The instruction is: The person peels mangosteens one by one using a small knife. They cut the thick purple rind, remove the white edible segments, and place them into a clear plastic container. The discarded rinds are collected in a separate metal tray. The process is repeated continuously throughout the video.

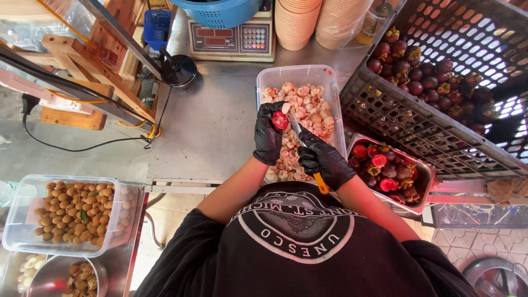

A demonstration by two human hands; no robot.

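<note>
Both my hands wear black gloves and meet over a clear plastic tub (300, 73) filled with peeled white fruit segments (308, 110). My left hand (268, 138) grips a cut mangosteen piece (280, 120), its red inside facing up. My right hand (325, 159) is closed around a small knife with a yellow handle (321, 183). The knife blade (295, 125) points toward the fruit piece and nearly touches it.
A metal tray (424, 184) of opened mangosteen shells sits at my right. A black crate (385, 113) of whole mangosteens lies beyond it. At the back stand a scale (231, 39), stacked cups (297, 25) and a blue basket (220, 12). A tub of small brown fruit (15, 220) is at the left.
</note>
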